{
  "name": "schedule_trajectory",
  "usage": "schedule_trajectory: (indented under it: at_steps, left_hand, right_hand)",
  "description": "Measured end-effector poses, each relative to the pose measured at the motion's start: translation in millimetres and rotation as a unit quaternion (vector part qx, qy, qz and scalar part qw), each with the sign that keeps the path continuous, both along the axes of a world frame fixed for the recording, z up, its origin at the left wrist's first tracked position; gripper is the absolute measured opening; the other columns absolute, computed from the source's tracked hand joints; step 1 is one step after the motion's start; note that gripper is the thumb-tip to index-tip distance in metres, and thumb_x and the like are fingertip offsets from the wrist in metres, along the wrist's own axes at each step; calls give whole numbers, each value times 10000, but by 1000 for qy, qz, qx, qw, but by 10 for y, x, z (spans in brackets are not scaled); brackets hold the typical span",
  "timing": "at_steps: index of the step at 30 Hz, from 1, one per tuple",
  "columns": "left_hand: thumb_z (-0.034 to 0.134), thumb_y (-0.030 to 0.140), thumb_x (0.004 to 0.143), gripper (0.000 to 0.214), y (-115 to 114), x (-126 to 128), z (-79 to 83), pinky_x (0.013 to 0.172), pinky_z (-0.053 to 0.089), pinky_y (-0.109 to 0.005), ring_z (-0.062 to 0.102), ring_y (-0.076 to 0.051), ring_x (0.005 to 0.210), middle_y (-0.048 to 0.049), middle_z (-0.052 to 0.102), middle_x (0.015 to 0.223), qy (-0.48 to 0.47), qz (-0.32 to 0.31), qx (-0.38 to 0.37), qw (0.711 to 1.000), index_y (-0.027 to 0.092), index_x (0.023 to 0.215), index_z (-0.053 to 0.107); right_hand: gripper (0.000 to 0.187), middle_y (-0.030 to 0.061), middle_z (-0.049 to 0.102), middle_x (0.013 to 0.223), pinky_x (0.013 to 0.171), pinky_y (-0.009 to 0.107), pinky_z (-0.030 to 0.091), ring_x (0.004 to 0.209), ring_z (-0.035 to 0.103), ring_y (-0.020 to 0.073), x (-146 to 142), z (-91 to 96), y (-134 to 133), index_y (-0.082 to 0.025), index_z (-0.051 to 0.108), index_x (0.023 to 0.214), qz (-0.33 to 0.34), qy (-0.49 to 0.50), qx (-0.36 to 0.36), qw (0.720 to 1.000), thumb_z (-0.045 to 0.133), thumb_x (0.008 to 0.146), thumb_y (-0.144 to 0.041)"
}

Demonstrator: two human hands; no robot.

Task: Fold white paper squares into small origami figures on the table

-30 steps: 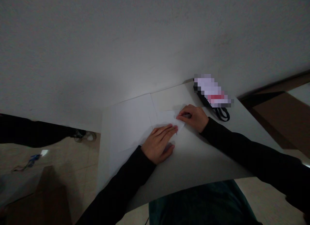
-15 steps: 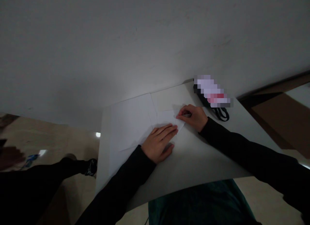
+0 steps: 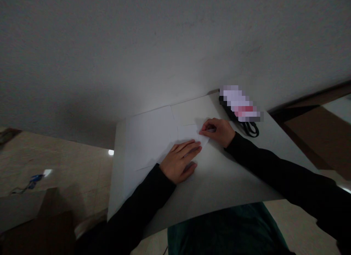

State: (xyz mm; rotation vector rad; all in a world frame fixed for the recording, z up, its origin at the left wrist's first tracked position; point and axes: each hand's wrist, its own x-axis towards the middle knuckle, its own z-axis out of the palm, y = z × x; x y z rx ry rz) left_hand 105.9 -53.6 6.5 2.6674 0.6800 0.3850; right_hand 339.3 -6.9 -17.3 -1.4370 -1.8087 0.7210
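The left hand lies flat and open, fingers extended, pressing on the near edge of a folded white paper at the middle of the frame. The right hand is curled, pinching the paper's right corner. The folded paper rests on larger white sheets on the pale tabletop. Just beyond the right hand, toward the upper right, a pixelated packet with black cord loops lies near the tabletop's far edge.
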Motion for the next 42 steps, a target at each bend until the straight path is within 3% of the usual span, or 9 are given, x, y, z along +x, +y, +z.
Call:
schedule_trajectory:
  at_steps: [26, 32, 42]
  left_hand:
    - [483, 256, 866, 458, 20, 36, 77, 1027, 350, -438, 350, -242, 1346, -73, 441, 1436, 14, 10, -29, 999, 207, 1320, 453]
    - [491, 278, 858, 610, 3, 63, 79, 1023, 335, -428, 369, -238, 1317, -101, 419, 1443, 23, 26, -31, 999, 170, 1428, 302]
    - [484, 295, 865, 601, -5, 59, 80, 998, 341, -444, 337, -263, 1332, -92, 316, 1511, 46, 28, -17, 998, 201, 1433, 311]
  right_hand:
    - [186, 32, 659, 675, 608, 311, 466, 604, 584, 155, -27, 26, 26, -183, 627, 673, -12, -18, -1, 1000, 765, 660, -307]
    - [190, 24, 658, 668, 594, 288, 448, 588, 569, 138, -27, 64, 26, -180, 622, 671, -8, -17, -15, 1000, 764, 654, -305]
    - [182, 12, 651, 652, 582, 281, 436, 574, 562, 133, -53, 91, 17, -188, 616, 658, -14, -9, -23, 1000, 760, 650, -299]
